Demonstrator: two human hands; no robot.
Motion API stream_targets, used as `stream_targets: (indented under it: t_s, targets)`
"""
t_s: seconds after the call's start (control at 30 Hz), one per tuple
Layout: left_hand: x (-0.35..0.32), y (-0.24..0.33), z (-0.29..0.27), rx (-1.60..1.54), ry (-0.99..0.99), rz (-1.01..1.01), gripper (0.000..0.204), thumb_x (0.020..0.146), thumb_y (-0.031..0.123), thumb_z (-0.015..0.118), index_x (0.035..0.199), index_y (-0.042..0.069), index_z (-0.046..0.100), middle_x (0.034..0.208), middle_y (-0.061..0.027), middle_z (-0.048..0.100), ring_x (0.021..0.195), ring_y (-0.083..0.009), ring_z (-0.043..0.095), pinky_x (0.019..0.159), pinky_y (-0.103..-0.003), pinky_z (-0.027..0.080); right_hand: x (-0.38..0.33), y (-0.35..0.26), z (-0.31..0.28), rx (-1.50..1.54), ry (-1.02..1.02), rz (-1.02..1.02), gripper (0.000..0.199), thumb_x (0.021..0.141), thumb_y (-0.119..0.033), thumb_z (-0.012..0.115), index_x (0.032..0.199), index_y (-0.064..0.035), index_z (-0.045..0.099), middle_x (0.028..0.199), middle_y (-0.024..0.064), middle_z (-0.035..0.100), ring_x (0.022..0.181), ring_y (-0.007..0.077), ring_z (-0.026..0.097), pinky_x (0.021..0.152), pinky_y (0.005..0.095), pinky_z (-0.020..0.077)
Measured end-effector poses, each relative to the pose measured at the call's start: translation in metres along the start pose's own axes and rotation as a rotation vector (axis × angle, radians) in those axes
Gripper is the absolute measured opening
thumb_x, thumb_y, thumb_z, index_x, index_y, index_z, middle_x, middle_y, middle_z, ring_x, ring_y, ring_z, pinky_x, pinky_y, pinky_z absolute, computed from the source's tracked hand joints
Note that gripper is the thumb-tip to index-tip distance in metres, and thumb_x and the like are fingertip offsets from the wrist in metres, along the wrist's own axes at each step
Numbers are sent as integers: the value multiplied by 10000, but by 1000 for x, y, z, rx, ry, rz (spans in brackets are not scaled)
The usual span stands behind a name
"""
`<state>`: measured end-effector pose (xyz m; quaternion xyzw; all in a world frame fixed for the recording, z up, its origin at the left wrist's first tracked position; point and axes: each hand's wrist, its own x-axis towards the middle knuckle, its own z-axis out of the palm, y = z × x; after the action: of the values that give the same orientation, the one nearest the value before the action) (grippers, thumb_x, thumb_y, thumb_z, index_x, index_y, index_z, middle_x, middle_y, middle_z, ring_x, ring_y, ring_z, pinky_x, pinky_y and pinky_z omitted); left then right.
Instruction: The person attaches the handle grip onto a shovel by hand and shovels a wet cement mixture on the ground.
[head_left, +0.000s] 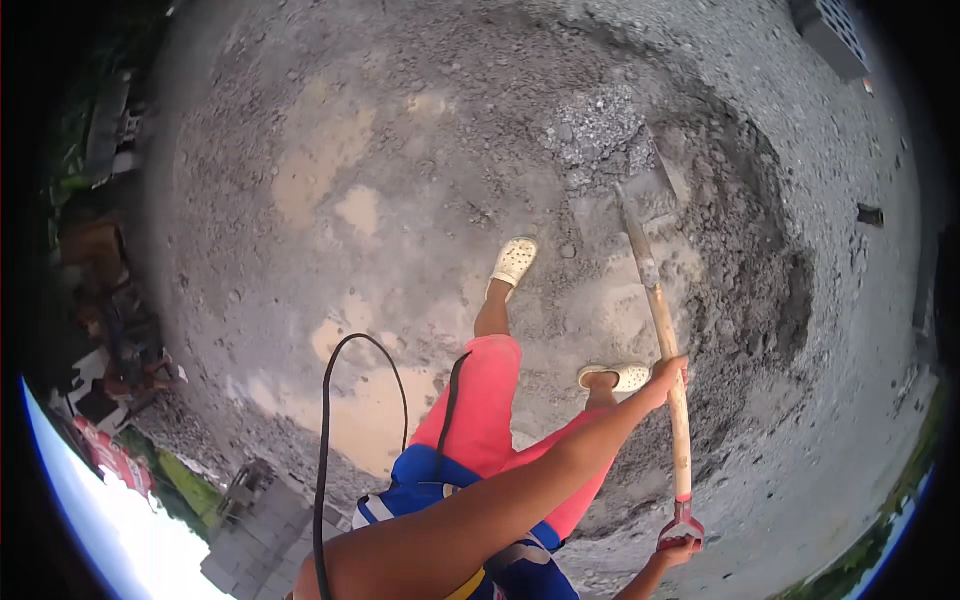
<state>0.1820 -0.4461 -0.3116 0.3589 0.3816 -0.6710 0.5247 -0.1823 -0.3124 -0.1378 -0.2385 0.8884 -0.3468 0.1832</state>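
Shovel (663, 325): ahead and right, its blade (652, 197) just beside grey gravel (595, 125).
Left hand (668, 379): wrapped round the wooden shaft (680, 440).
Right hand (679, 549): closed on the red D-handle (683, 513).
Clogs (515, 261): apart, left one forward — judged a workable stance.
Recommended handling: blade flat, thrust from the legs — left hand nearer the blade for heavier loads.

Shovel shaft (664, 325): wood, smooth, matt. Shovel socket (638, 238): metal, dull, scuffed. D-grip (684, 511): smooth; plastic or painted metal, cannot tell. Clogs (516, 259): plastic-looking, matt, perforated. Trousers (488, 385): cloth, matt. Cable (323, 440): smooth, plastic-looking. Ground (430, 200): rough, gritty.
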Motion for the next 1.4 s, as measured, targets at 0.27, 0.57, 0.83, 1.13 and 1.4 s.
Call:
stream_targets:
  t_s: [0.27, 0.57, 0.83, 1.13, 1.4]
  targets:
    - [-268, 522, -139, -450, -207, 1139, 195, 777, 173, 558, 911, 86, 444, 746, -54, 478, 666, -179, 496, 627, -347, 461, -434, -207, 368, 245, -1336, -290, 147, 724, -140, 515, 662, -8, 496, 584, 68, 505, 542, 144, 513, 527, 334, 515]
    - [-524, 594, -332, -570, -509, 1421, 354, 817, 186, 567, 1041, -39, 411, 866, -130, 513, 712, -189, 520, 637, -304, 470, -725, -282, 257, 389, -2089, -710, 152, 759, -203, 643, 797, -77, 566, 645, 32, 543, 517, 158, 483, 490, 266, 409]
    - [-123, 366, -346, -711, 156, 606, 263, 707, 173, 544, 525, 161, 354, 494, 5, 394, 437, -169, 414, 457, -315, 409, -361, -101, 332, -61, -1168, 196, 103, 684, -108, 554, 780, -82, 527, 603, 31, 481, 473, 146, 480, 391, 253, 376]
    - [-87, 292, -207, -285, -75, 328, 183, 734, 159, 529, 614, 134, 394, 595, 17, 409, 589, -132, 433, 645, -304, 411, -203, -53, 226, -135, -943, -50, 213, 866, -249, 482, 724, -95, 523, 636, 42, 531, 512, 153, 472, 445, 303, 403]
    - [-188, 320, -84, 229, 39, 373, 180, 762, 244, 607, 722, 99, 508, 730, -13, 532, 761, -155, 512, 822, -373, 402, -262, 45, 245, 155, -695, 234, 259, 751, -250, 580, 883, -31, 626, 857, 127, 632, 799, 271, 581, 732, 420, 454]
